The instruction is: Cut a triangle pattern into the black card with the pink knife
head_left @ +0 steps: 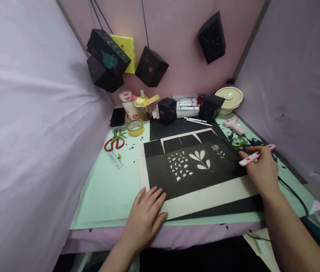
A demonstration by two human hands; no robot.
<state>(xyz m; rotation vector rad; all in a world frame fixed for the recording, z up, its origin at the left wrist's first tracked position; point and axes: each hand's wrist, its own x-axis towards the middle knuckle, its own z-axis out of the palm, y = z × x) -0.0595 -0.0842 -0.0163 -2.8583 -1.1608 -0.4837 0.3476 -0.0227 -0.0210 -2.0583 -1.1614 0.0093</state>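
A black paper sheet (160, 173) with cut-out triangles, a leaf sprig and a small flower lies on a white board (205, 198) on the pale green mat (106, 189). My left hand (145, 219) lies flat with fingers spread on the board's near left corner. My right hand (262, 170) is closed round a pink craft knife (255, 155) at the sheet's right edge, with the knife's tip pointing left toward the flower cut-out.
Red scissors (114, 143), a clear ruler (116, 158) and a tape roll (135, 127) lie at the left. Small black boxes (167, 110), markers (187, 105), a phone (117, 116), bottles, a lidded bowl (229, 98) and a pink glue gun (234, 125) sit behind. More black boxes (211, 37) hang above.
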